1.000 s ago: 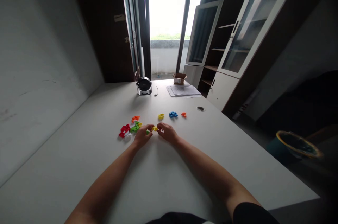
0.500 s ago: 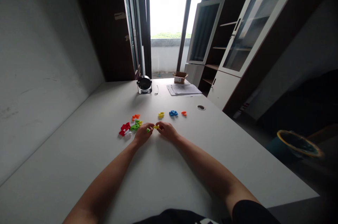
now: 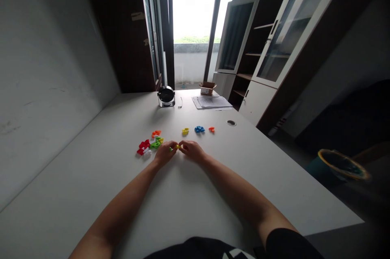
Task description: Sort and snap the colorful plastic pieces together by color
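My left hand and my right hand meet over the middle of the white table, fingertips closed on a small yellow plastic piece. A bit of a green piece shows at the fingers of my left hand; whether it joins the yellow one I cannot tell. Left of my left hand lies a loose group: green pieces, red pieces, a white piece and an orange piece. Beyond my hands sit a yellow piece, blue pieces and a small orange piece.
Toward the far end of the white table stand a round black-and-silver device, papers and an open cardboard box. A round cable hole is at the right. A bin stands on the floor beyond the right edge.
Both hands stay together on the yellow piece, its visible part now smaller between the fingertips. Less of the green bit shows. The rest of the pieces lie as before; the view has shifted slightly.
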### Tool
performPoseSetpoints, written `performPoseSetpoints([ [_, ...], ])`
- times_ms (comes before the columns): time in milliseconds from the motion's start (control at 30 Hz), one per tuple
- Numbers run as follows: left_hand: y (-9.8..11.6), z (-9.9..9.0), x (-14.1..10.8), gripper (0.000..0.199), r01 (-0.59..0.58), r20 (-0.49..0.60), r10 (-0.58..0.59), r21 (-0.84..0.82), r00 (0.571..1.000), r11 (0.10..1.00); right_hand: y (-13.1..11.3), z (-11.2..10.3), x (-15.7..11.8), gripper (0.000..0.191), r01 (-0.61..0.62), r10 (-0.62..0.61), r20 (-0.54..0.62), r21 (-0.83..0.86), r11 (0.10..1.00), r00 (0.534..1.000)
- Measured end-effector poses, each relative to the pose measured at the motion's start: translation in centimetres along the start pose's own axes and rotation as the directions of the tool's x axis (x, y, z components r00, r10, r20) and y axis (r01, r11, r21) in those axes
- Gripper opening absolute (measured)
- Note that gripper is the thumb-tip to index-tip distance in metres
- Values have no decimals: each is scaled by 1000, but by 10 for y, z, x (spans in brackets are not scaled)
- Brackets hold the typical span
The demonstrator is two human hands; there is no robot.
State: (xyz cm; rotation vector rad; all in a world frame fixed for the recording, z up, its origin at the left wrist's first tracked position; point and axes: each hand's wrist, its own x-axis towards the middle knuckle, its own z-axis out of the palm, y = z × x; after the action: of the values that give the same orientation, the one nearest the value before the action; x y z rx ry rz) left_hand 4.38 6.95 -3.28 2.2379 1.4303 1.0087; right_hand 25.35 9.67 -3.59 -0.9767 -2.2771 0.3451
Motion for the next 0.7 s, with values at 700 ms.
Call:
performPoseSetpoints([
  [700,3,-3,-1,19,-7,62,5,31,998,999,40,-20,9,24,-462,403,-231,-339,820,885],
])
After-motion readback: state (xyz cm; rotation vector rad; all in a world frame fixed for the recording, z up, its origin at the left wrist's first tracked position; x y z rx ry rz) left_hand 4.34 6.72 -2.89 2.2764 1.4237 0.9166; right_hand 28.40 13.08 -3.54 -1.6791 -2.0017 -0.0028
